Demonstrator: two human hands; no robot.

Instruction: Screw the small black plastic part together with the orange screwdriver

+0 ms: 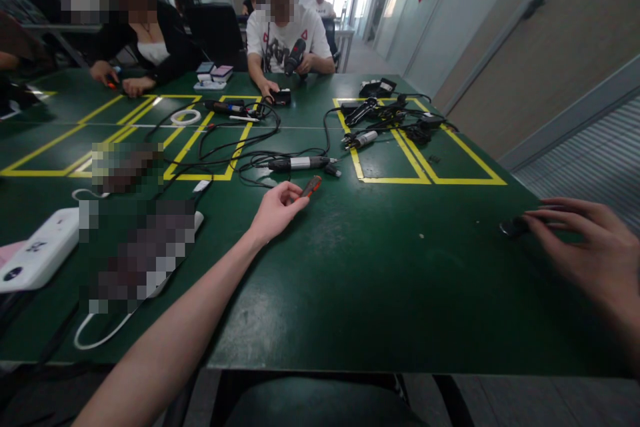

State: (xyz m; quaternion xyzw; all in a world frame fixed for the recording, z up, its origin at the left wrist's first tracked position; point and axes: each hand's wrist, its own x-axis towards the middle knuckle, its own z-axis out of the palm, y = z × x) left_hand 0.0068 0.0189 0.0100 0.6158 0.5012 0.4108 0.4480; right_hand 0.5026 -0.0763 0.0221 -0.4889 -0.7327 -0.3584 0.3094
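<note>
My left hand [276,210] reaches out over the green table [360,267] and pinches a small red and black tool [311,186] between thumb and fingers. Just beyond it lies a black and silver electric screwdriver [300,163] with its cable. At the table's right edge my right hand [585,247] rests with the fingers spread, the fingertips touching a small dark object [513,227].
Yellow tape boxes mark the far half. More black tools and cables [390,117] lie in the right box. A white device [40,250] and white cable sit at the near left. Two people sit across; one holds a black driver [295,55].
</note>
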